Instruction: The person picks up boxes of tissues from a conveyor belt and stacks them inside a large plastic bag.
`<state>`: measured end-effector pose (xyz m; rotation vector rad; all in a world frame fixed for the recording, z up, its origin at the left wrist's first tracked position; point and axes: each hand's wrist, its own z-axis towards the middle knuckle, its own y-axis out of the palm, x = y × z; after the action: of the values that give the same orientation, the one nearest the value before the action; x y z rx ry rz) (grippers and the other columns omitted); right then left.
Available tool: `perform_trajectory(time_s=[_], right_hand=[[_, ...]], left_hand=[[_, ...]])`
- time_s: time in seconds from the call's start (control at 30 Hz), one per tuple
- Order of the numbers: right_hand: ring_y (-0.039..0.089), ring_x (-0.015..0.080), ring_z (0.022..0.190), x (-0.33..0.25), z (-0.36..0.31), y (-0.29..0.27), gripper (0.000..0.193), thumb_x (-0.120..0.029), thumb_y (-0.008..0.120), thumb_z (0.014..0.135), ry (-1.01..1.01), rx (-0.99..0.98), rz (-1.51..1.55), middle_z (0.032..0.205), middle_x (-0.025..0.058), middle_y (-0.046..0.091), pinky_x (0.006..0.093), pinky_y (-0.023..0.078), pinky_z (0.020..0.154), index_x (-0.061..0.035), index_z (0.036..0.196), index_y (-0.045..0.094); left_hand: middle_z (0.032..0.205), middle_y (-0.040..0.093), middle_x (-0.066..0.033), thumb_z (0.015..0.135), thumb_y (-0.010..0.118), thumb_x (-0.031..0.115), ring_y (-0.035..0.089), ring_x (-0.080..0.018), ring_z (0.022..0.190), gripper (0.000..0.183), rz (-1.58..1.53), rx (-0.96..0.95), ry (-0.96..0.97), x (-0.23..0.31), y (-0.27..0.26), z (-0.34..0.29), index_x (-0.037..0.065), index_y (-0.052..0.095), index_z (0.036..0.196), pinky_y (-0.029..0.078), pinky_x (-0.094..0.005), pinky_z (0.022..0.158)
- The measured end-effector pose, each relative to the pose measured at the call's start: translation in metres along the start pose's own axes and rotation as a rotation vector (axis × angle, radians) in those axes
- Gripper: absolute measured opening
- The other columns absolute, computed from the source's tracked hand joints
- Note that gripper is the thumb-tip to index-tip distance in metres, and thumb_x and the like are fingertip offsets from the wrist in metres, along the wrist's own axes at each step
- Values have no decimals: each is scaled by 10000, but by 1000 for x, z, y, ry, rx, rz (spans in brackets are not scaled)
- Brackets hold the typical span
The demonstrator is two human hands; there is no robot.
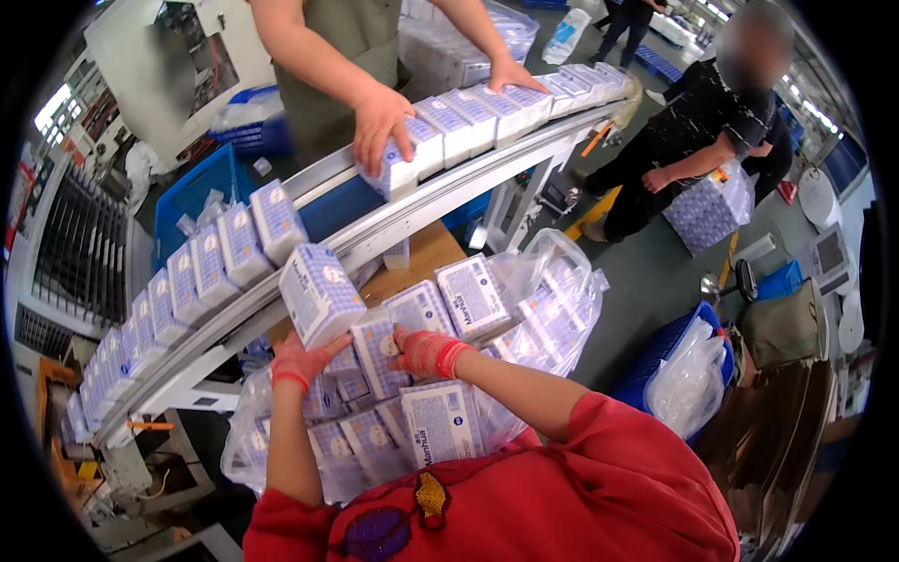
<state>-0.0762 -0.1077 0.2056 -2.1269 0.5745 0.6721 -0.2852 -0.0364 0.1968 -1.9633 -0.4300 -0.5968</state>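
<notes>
My left hand (298,363), in a red glove, holds a blue-and-white checked pack (320,293) lifted just below the conveyor rail (375,234). My right hand (426,353), also gloved, is closed on the edge of another pack (377,348) in the pile. Several more of these packs (440,421) lie in an open clear plastic bag (562,281) in front of me. A row of packs (211,267) rides on the curved conveyor from lower left to upper right.
Across the conveyor a person in an olive top has a hand (379,117) on the packs there. At right another person (698,122) in black bends over a bagged bundle (707,211). Blue crates (192,192) stand behind and beside the line.
</notes>
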Motion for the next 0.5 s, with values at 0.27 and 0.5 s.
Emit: perform_trajectory(time_s=[0.27, 0.5], right_hand=[[519, 289, 941, 49, -15, -41, 490, -404, 622, 646, 202, 537, -95, 929, 147, 572, 370, 410, 798, -34, 958, 545], [505, 357, 932, 30, 17, -41, 698, -361, 752, 480, 240, 534, -307, 1065, 188, 495, 408, 428, 777, -49, 1030, 458]], left_hand=[[1112, 509, -141, 560, 760, 352, 476, -228, 1032, 742, 133, -146, 511, -7, -13, 24, 25, 436, 1142, 368, -306, 884], [941, 579, -154, 627, 672, 450, 552, -272, 894, 526, 73, 68, 310, -17, 3, 5, 66, 529, 957, 426, -354, 778]])
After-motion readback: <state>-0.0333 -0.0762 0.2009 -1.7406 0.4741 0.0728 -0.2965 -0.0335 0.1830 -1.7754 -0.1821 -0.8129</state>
